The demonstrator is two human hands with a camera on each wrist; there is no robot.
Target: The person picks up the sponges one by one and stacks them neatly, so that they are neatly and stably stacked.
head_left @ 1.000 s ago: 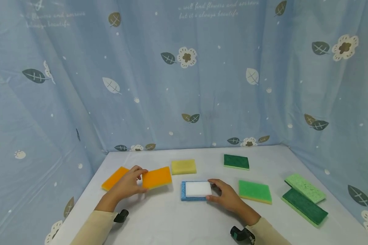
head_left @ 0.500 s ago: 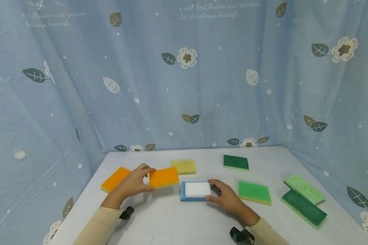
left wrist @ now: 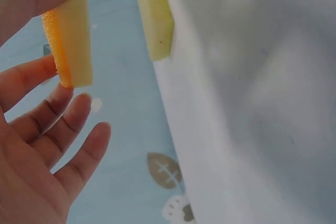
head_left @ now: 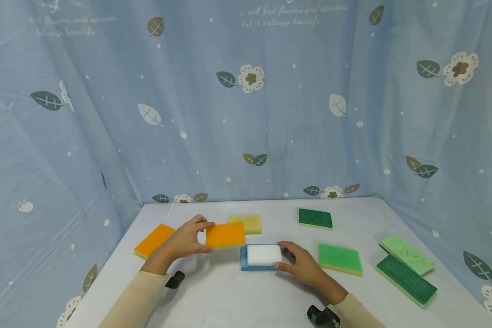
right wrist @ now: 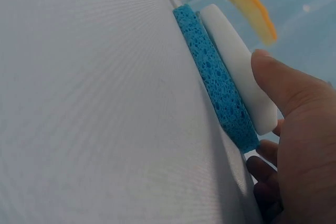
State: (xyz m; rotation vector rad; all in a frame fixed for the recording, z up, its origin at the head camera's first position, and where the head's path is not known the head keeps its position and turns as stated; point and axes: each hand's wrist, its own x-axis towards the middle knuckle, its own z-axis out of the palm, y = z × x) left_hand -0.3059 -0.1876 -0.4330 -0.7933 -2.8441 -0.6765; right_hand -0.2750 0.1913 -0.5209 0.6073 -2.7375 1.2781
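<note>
An orange sponge [head_left: 225, 234] with a pale yellow underside hangs above the table, its left end pinched between thumb and fingers of the left hand [head_left: 184, 241]. In the left wrist view, the held sponge [left wrist: 77, 45] shows its edge. A white sponge [head_left: 264, 254] lies on a blue sponge [head_left: 243, 259] at mid-table. The right hand [head_left: 305, 266] grips the right end of the white one, thumb at the near side and fingers behind. In the right wrist view, the thumb presses the white sponge [right wrist: 239, 66], on the porous blue sponge [right wrist: 215, 80].
Behind the held sponge lies a yellow sponge [head_left: 252, 223]. Another orange sponge [head_left: 153, 239] is at the left. On the right are a dark green sponge [head_left: 315, 218], a bright green one [head_left: 340, 258], and a light green one [head_left: 407, 253] overlapping a dark green one [head_left: 407, 279]. A curtain [head_left: 287, 114] hangs behind.
The left hand has carried the orange sponge rightward, up close to the white and blue sponges, and it now overlaps the yellow one in view. The right hand has stayed in place.
</note>
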